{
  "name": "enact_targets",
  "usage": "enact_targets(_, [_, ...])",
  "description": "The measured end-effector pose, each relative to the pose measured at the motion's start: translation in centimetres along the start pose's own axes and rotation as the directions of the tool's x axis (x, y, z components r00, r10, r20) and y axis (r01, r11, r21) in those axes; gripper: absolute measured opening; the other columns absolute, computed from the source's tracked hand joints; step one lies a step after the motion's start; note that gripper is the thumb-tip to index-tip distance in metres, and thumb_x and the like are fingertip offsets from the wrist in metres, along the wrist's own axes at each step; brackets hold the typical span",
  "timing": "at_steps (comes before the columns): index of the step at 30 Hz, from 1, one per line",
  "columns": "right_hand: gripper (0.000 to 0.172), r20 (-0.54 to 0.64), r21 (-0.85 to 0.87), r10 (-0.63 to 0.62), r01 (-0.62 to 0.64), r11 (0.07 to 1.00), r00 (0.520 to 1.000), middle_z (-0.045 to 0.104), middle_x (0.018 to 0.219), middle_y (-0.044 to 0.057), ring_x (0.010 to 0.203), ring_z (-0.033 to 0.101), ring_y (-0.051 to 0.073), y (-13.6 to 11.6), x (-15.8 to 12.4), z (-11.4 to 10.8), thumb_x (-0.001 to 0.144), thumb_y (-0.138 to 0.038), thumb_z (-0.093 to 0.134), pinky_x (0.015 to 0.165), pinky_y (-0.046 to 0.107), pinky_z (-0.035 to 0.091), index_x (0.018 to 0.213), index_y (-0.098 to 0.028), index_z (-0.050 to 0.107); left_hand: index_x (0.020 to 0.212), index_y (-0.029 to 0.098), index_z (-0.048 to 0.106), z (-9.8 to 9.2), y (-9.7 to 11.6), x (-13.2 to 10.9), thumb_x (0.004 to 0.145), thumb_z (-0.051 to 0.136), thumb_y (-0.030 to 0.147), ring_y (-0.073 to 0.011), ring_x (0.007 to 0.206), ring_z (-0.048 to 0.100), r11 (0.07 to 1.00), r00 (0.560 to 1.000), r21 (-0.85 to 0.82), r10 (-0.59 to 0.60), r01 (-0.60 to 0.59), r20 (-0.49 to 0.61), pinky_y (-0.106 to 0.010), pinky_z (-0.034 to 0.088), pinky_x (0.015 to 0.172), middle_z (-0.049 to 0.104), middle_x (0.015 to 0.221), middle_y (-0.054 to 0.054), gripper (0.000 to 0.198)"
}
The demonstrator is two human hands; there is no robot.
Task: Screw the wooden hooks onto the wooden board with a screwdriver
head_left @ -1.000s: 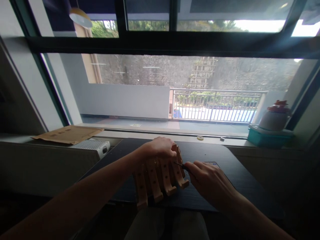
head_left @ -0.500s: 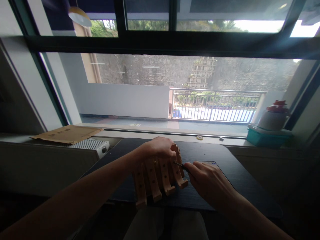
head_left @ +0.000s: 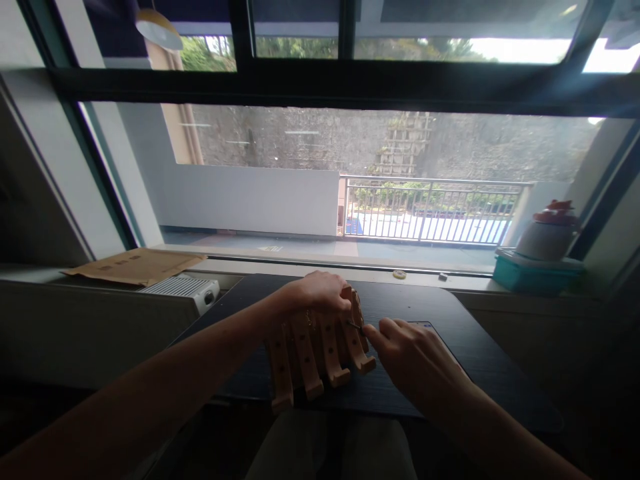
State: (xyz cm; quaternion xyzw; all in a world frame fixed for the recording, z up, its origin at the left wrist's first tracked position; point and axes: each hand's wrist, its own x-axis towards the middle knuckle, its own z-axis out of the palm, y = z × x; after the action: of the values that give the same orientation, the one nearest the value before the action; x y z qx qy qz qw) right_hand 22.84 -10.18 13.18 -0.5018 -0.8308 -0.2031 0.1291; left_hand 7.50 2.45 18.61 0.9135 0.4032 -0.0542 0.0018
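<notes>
A wooden rack with several curved hooks (head_left: 333, 357) rests tilted on the dark table (head_left: 400, 303), hooks toward me. Small dark holes dot the hook pieces. My left hand (head_left: 324, 292) grips the rack's far upper edge, fingers curled over it. From the right, my right hand (head_left: 410, 348) is closed around a screwdriver (head_left: 355, 326). Only its thin shaft shows clearly; fingers cover the handle. The shaft's tip meets the upper part of the rightmost hook piece, just below my left fingers. Some small brass-coloured bits (head_left: 311, 319) glint between the hook pieces, too small to name.
A flat phone-like thing (head_left: 449, 351) lies partly under my right hand. On the sill are a brown envelope (head_left: 135, 265), a tape roll (head_left: 399, 274), a small grey block (head_left: 443, 277) and a teal box (head_left: 535, 275) bearing a red-topped container (head_left: 545, 240). A white device (head_left: 183, 291) stands left.
My right hand has shifted slightly left and its fingers have rolled over the screwdriver handle, covering more of it. The left hand and rack hold nearly still.
</notes>
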Motion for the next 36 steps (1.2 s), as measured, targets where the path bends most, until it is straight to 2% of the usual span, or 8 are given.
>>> enact_targets(7, [0.016, 0.099, 0.224, 0.106, -0.126, 0.967, 0.989, 0.065, 0.077, 0.002, 0.061, 0.058, 0.013, -0.3, 0.7, 0.5, 0.088, -0.012, 0.042, 0.051, 0.025, 0.028, 0.089, -0.018, 0.057, 0.091, 0.021, 0.066, -0.1, 0.1, -0.2, 0.073, 0.047, 0.042, -0.0181, 0.073, 0.06, 1.0, 1.0, -0.015, 0.007, -0.007, 0.007, -0.024, 0.04, 0.056, 0.068, 0.086, -0.004, 0.033])
enact_targets(13, [0.022, 0.085, 0.33, 0.265, -0.278, 0.902, 0.961, 0.064, 0.069, 0.0, 0.055, 0.056, 0.013, -0.4, 0.9, 0.9, 0.093, -0.028, 0.037, 0.049, 0.025, 0.027, 0.086, -0.019, 0.055, 0.09, 0.022, 0.066, -0.1, 0.1, -0.1, 0.072, 0.047, 0.041, -0.018, 0.072, 0.06, 1.0, 1.0, 0.001, 0.008, -0.008, -0.005, -0.024, 0.04, 0.056, 0.068, 0.084, -0.004, 0.032])
enact_targets(18, [0.019, 0.043, 0.277, 0.146, -0.152, 0.949, 0.988, 0.064, 0.08, 0.0, 0.061, 0.056, 0.012, 0.3, 0.6, 0.5, 0.087, -0.017, 0.046, 0.049, 0.023, 0.028, 0.103, -0.02, 0.055, 0.091, 0.022, 0.066, 0.0, 0.1, -0.1, 0.071, 0.048, 0.043, -0.019, 0.071, 0.06, 1.0, 1.0, -0.003, -0.001, 0.001, -0.008, -0.026, 0.041, 0.056, 0.068, 0.084, -0.005, 0.034])
enact_targets(24, [0.022, -0.005, 0.144, 0.018, -0.017, 0.989, 1.0, 0.06, 0.076, 0.001, 0.064, 0.056, 0.013, 0.5, 0.4, 0.9, 0.083, -0.006, 0.046, 0.049, 0.023, 0.029, 0.096, -0.018, 0.058, 0.09, 0.021, 0.065, 0.0, -0.1, -0.2, 0.073, 0.046, 0.044, -0.0175, 0.072, 0.06, 1.0, 1.0, -0.027, 0.002, -0.001, 0.003, -0.024, 0.04, 0.056, 0.068, 0.085, -0.004, 0.033])
enact_targets(27, [0.021, -0.012, 0.281, 0.076, -0.07, 0.957, 0.997, 0.064, 0.083, 0.003, 0.068, 0.059, 0.013, 0.6, 0.2, 1.5, 0.086, -0.009, 0.042, 0.053, 0.023, 0.034, 0.099, -0.017, 0.056, 0.089, 0.021, 0.064, 0.0, -0.2, -0.2, 0.074, 0.047, 0.044, -0.0173, 0.071, 0.059, 1.0, 1.0, -0.029, 0.005, -0.004, 0.007, -0.024, 0.039, 0.055, 0.068, 0.084, -0.004, 0.033])
enact_targets(31, [0.018, 0.062, 0.51, 0.259, -0.253, 0.822, 0.964, 0.067, 0.085, 0.003, 0.072, 0.062, 0.015, 0.7, -0.1, 2.2, 0.09, -0.024, 0.042, 0.057, 0.024, 0.039, 0.1, -0.018, 0.055, 0.09, 0.02, 0.064, -0.1, -0.1, -0.2, 0.074, 0.047, 0.044, -0.0179, 0.074, 0.06, 1.0, 1.0, -0.026, 0.001, -0.001, 0.008, -0.024, 0.04, 0.056, 0.068, 0.087, -0.004, 0.033])
enact_targets(33, [0.019, 0.081, 0.554, 0.307, -0.299, 0.777, 0.948, 0.067, 0.082, 0.002, 0.072, 0.062, 0.015, 0.7, -0.2, 2.4, 0.09, -0.026, 0.041, 0.057, 0.025, 0.039, 0.101, -0.019, 0.055, 0.091, 0.02, 0.064, -0.1, 0.0, -0.2, 0.074, 0.047, 0.043, -0.0178, 0.075, 0.06, 1.0, 1.0, -0.026, -0.003, 0.003, 0.01, -0.024, 0.04, 0.057, 0.068, 0.088, -0.004, 0.033])
enact_targets(36, [0.021, 0.072, 0.517, 0.311, -0.302, 0.801, 0.948, 0.066, 0.079, 0.002, 0.068, 0.061, 0.015, 0.7, -0.2, 2.4, 0.09, -0.027, 0.04, 0.056, 0.025, 0.036, 0.103, -0.019, 0.054, 0.091, 0.019, 0.064, -0.1, -0.1, -0.1, 0.074, 0.047, 0.043, -0.0173, 0.074, 0.06, 1.0, 1.0, -0.024, -0.015, 0.015, 0.013, -0.024, 0.041, 0.057, 0.068, 0.087, -0.005, 0.034])
